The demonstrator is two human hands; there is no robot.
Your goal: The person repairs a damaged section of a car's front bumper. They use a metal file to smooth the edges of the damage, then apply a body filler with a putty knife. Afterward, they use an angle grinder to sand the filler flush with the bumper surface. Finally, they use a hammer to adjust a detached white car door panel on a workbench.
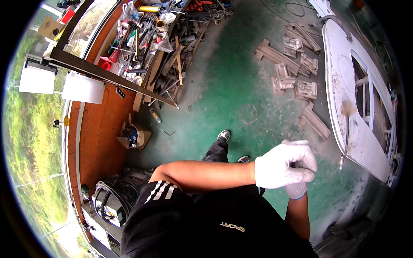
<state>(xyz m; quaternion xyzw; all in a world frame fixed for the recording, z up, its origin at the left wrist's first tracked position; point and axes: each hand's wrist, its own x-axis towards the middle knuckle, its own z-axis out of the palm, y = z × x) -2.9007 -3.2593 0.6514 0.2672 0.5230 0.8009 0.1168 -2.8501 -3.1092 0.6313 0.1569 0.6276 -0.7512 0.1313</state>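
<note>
Both my hands wear white knitted gloves and meet in front of me, right of centre. My left hand reaches across my body, its fingers and thumb curled inward; whatever they hold is hidden. Just below and behind it is my right hand, with only the lower part of its glove and a blue-edged cuff showing. The right fingers are covered by the left hand. Nearest the hands is a large white panel with cut-out openings, standing apart to the right. A thin rod or cable hangs in front of it.
Metal blocks and rails lie on the green floor ahead. A heap of tools and scrap fills the far left. An open cardboard box and a machine with coiled cables stand along the orange wall.
</note>
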